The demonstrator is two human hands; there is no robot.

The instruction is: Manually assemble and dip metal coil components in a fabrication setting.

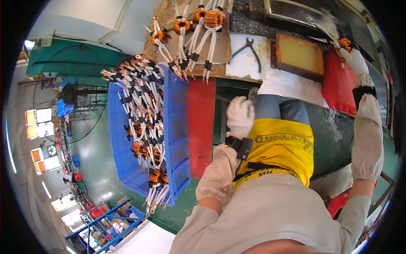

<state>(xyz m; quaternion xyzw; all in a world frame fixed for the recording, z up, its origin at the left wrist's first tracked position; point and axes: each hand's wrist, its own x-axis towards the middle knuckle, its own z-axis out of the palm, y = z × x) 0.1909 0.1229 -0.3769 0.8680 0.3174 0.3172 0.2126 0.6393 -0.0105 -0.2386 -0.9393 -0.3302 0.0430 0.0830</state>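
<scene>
My right hand (pixel 354 60), in a white glove, is closed on a copper-wound ring coil (pixel 344 43) at the far right. The coil's white leads (pixel 327 28) reach up over a dark metal-edged unit (pixel 298 12), where a pale haze blurs them. My left hand (pixel 240 116), also gloved, is curled into a fist beside my left thigh, above the red panel's right side; nothing shows in its fingers. Several more ring coils (pixel 214 19) with white leads lie on a brown board (pixel 171 8) at the far left of the bench.
Teal-handled cutters (pixel 249 51) lie on the bench beside a shallow tray (pixel 275 53) of yellowish material. A red container (pixel 338 86) stands below my right hand. Left of me, a blue crate (pixel 177 139) holds many leaded coils, next to a red panel (pixel 201 127). Beyond stands a large fan (pixel 69 93).
</scene>
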